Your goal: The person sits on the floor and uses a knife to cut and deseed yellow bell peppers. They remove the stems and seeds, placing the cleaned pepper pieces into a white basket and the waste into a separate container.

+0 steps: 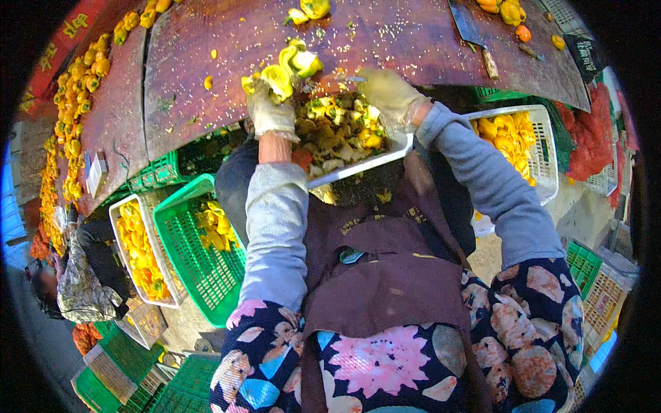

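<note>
My left hand [271,109], in a pale glove, grips a cut yellow bell pepper [278,81] over the near edge of the table. Touching or just beyond it, another opened pepper piece [305,63] shows its pale inside. My right hand [390,95], also gloved, is closed around a small knife [355,79]; its blade points left toward the peppers and its handle is hidden in the fist. Below and between both hands, a white plastic crate [361,164] at my lap holds pepper cores and trimmings [341,129].
Seeds dot the reddish tabletop [196,51]. A cleaver [467,26] lies at the right, near whole peppers [511,11]. More peppers [77,103] line the left edge. A green crate [206,289] and white crates [173,299] [548,155] hold yellow peppers. Another person [85,289] sits far left.
</note>
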`<state>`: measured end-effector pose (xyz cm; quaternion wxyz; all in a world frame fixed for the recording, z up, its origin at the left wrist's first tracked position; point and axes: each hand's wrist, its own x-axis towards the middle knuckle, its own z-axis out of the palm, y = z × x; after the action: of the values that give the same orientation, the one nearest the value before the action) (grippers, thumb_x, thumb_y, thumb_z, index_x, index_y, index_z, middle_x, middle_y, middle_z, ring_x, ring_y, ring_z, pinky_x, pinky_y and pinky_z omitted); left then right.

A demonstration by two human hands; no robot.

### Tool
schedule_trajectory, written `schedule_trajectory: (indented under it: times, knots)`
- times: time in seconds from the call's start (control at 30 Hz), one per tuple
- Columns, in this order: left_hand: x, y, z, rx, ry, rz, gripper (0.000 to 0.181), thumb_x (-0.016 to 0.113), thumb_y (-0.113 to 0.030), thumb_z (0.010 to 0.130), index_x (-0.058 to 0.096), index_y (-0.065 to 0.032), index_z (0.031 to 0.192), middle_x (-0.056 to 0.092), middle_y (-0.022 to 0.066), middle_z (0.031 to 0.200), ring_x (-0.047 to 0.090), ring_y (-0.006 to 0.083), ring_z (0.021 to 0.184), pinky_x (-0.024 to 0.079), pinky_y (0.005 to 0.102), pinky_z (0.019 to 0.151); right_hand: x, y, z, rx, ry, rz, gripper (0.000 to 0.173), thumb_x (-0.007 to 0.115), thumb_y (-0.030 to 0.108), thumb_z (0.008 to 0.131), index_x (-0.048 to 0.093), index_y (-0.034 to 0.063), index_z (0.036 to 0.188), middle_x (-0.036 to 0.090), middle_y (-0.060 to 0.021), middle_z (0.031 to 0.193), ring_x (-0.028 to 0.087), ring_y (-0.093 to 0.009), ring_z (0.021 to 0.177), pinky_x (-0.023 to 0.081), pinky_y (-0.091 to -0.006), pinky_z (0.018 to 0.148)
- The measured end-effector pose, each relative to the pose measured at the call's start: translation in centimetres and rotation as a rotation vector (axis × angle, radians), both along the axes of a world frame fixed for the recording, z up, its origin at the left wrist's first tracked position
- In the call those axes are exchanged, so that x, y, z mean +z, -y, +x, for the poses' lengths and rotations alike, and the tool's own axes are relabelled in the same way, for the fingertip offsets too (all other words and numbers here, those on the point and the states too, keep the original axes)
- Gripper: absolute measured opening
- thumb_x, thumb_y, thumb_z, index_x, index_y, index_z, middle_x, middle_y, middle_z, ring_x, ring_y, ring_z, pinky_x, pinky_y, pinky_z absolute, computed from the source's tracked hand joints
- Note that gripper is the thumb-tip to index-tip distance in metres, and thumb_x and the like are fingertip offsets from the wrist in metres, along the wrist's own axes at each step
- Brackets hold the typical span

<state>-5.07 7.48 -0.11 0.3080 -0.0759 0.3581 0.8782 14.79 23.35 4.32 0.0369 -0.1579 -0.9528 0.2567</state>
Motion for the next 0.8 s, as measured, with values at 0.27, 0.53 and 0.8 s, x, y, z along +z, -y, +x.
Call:
schedule_trajectory:
  times: [0.27, 0.53, 0.8]
  knots:
    - [-0.3, 1.2, 1.3, 0.035, -0.213, -0.069, 0.028, 0.055, -0.01, 0.093, 0.051, -0.0088, 0.121, 0.061, 0.0081, 0.109, 0.062, 0.0244, 0.099, 0.055, 0.0394, 0.083, 6.1, 4.3, -5.8, -0.682, -0.145, -1.166, 0.034, 0.077, 0.023, 0.079, 0.068, -0.0026, 0.099, 0.065, -0.0092, 0.084, 0.055, -0.016, 0.056, 0.046, -0.0294, 0.046]
    - [1.6, 1.0, 2.5, -0.046, -0.336, -0.087, 0.023, 0.063, -0.018, 0.091, 0.055, -0.0122, 0.112, 0.063, 0.005, 0.097, 0.066, 0.0211, 0.083, 0.058, 0.0329, 0.068, -0.8, 3.6, -6.5, -0.659, -0.077, -1.13, 0.022, 0.077, 0.019, 0.079, 0.064, 0.0047, 0.09, 0.047, 0.0028, 0.056, 0.039, -0.009, 0.041, 0.032, -0.0268, 0.038]
    - [1.3, 1.3, 4.2, -0.06, -0.256, -0.068, 0.026, 0.064, -0.017, 0.091, 0.056, -0.0093, 0.114, 0.063, 0.0039, 0.098, 0.066, 0.0192, 0.082, 0.057, 0.0319, 0.067, -2.8, 4.5, -6.5, -0.434, -0.304, -1.025, 0.015, 0.075, 0.012, 0.076, 0.065, 0.0034, 0.083, 0.059, -0.0038, 0.066, 0.055, -0.014, 0.054, 0.044, -0.0287, 0.046]
